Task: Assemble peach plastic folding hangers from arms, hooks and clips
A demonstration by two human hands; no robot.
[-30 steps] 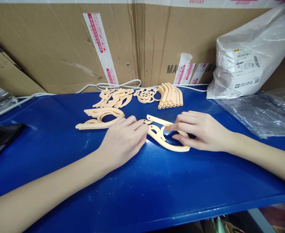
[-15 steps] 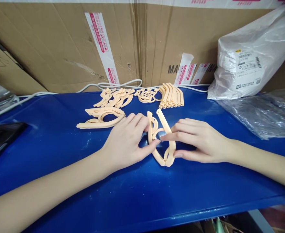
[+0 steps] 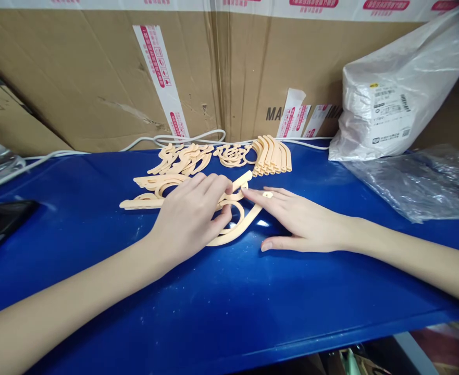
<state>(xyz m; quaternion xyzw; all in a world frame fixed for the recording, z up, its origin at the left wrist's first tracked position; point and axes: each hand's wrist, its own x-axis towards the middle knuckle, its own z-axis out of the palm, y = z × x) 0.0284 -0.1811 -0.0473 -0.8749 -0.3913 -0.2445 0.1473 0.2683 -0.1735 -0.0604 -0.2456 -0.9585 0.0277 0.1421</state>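
Note:
A beige plastic folding hanger (image 3: 247, 223) lies turned on its side over the table, its two arms spread to the right. My left hand (image 3: 190, 216) has curled fingers and thumb around its left part, which hides that end. My right hand (image 3: 305, 216) is flat with fingers stretched and thumb apart; the index finger touches the hanger near its middle. Behind and left of my left hand lie more folded beige hangers (image 3: 141, 204), partly covered by it.
Loose beige parts are grouped at the back: wavy pieces (image 3: 188, 159), thin rounded pieces (image 3: 232, 155) and stacked curved arms (image 3: 272, 155). Cardboard boxes (image 3: 96, 78) and a white cable (image 3: 139, 140) line the rear. A wrapped parcel (image 3: 370, 120), clear plastic (image 3: 420, 182) and a dark phone (image 3: 8, 224) flank the blue table (image 3: 198, 312).
The hanger has turned clockwise and shifted left, so its arms now point right instead of away. My left hand has closed around it; my right hand has flattened out.

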